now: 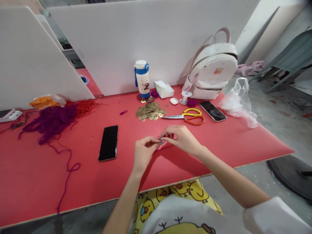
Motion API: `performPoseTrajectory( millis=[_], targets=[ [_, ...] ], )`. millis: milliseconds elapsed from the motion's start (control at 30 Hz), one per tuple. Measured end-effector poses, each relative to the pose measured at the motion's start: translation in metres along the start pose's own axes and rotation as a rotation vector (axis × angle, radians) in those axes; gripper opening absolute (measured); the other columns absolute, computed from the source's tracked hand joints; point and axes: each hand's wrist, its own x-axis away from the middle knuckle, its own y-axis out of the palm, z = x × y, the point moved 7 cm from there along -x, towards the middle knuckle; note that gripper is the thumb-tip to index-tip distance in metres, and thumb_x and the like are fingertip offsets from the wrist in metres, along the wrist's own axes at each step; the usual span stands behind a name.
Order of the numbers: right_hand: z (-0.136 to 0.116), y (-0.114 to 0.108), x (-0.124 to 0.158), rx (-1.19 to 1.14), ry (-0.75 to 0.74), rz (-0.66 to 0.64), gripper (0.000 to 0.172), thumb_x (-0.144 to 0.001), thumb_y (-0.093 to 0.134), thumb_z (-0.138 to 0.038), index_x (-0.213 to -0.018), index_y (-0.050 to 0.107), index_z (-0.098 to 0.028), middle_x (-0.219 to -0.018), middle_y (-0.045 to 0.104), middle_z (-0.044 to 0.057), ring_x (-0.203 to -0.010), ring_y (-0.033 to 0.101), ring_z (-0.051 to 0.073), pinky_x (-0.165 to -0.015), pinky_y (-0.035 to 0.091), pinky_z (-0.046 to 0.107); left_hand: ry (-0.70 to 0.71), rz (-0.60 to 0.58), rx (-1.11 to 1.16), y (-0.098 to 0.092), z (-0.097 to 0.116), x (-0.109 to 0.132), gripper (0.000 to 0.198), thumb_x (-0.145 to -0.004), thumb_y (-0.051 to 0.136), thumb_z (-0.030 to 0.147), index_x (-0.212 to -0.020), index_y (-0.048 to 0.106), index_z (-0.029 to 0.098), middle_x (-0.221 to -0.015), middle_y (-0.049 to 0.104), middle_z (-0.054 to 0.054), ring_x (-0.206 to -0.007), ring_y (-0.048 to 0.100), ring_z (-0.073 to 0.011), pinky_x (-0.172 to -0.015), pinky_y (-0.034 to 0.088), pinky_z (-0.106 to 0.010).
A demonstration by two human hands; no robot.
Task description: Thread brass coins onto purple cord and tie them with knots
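Note:
My left hand and my right hand meet over the red table, fingertips pinched together on a short piece of purple-pink cord. Both hands are closed in a pinch; the cord trails onto the table under them. A pile of brass coins lies just beyond the hands. Yellow-and-orange-handled scissors lie shut to the right of the coins.
A black phone lies left of my hands, another phone at the right. Purple and red yarn heaps at the left. A bottle, tissue pack, spool, white backpack and plastic bag stand behind. White partitions enclose the table.

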Motion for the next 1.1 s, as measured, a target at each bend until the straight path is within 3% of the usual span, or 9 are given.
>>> performPoseTrajectory(
  millis=[133,267,333,433,533,667,933,1100],
  targets=[
    [0.022,0.005,-0.024,-0.193,0.008,-0.079,0.018,-0.093,0.054,-0.024,-0.094,0.071,-0.016,-0.089,0.074,0.005,-0.081,0.068,0.016,-0.07,0.052,0.025,-0.025,0.043,0.022,-0.007,-0.01,-0.005,0.002,-0.064,0.076,0.018,-0.065,0.076,0.017,-0.067,0.075,-0.005,-0.067,0.072,-0.0198,-0.067,0.06,-0.028],
    [0.059,0.009,-0.062,0.267,0.027,-0.034,0.026,-0.091,0.059,-0.02,-0.116,0.065,-0.019,-0.12,0.069,0.01,-0.105,0.065,0.022,-0.082,0.052,0.031,-0.017,0.058,0.019,-0.008,-0.014,-0.004,0.002,-0.065,0.077,0.018,-0.066,0.075,0.017,-0.067,0.074,-0.005,-0.065,0.071,-0.0176,-0.065,0.06,-0.026],
    [0.07,0.021,-0.08,0.485,0.01,-0.082,0.035,-0.091,0.057,-0.017,-0.127,0.059,-0.019,-0.129,0.065,0.011,-0.116,0.061,0.026,-0.086,0.05,0.034,-0.038,0.058,0.021,-0.007,-0.017,-0.002,0.002,-0.066,0.076,0.018,-0.066,0.075,0.016,-0.068,0.074,-0.005,-0.065,0.071,-0.0173,-0.063,0.06,-0.025],
    [0.075,0.045,-0.1,0.644,-0.058,-0.182,0.04,-0.094,0.049,-0.013,-0.134,0.053,-0.017,-0.131,0.063,0.013,-0.115,0.061,0.026,-0.083,0.049,0.032,-0.071,0.046,0.04,-0.006,-0.02,0.001,0.004,-0.066,0.076,0.019,-0.066,0.074,0.016,-0.069,0.074,-0.005,-0.067,0.071,-0.0177,-0.061,0.059,-0.024],
    [0.071,0.061,-0.113,0.709,-0.106,-0.224,0.033,-0.095,0.042,-0.008,-0.122,0.061,-0.013,-0.117,0.069,0.015,-0.108,0.064,0.026,-0.08,0.046,0.031,-0.082,0.039,0.049,-0.006,-0.022,0.002,0.006,-0.066,0.077,0.02,-0.067,0.074,0.016,-0.07,0.075,-0.006,-0.069,0.072,-0.0186,-0.065,0.06,-0.026],
    [0.07,0.062,-0.124,0.704,-0.091,-0.199,0.026,-0.093,0.045,-0.005,-0.099,0.069,-0.01,-0.099,0.071,0.018,-0.099,0.065,0.028,-0.079,0.043,0.032,-0.08,0.028,0.043,-0.005,-0.024,0.002,0.006,-0.066,0.078,0.021,-0.067,0.074,0.016,-0.072,0.075,-0.007,-0.07,0.072,-0.0192,-0.068,0.06,-0.027],
    [0.074,0.044,-0.119,0.625,-0.021,-0.058,0.025,-0.094,0.048,-0.011,-0.11,0.066,-0.016,-0.109,0.07,0.011,-0.099,0.064,0.024,-0.074,0.043,0.029,-0.061,0.048,0.051,-0.007,-0.023,0.001,0.006,-0.066,0.078,0.021,-0.068,0.074,0.016,-0.072,0.075,-0.007,-0.071,0.073,-0.0192,-0.068,0.06,-0.027],
    [0.084,0.027,-0.112,0.433,0.033,0.034,0.012,-0.088,0.061,-0.015,-0.094,0.071,-0.019,-0.098,0.073,0.005,-0.089,0.065,0.017,-0.072,0.043,0.025,-0.053,0.043,0.021,-0.007,-0.025,0.001,0.005,-0.068,0.076,0.02,-0.068,0.073,0.016,-0.071,0.075,-0.006,-0.071,0.072,-0.0188,-0.069,0.059,-0.027]
  ],
)
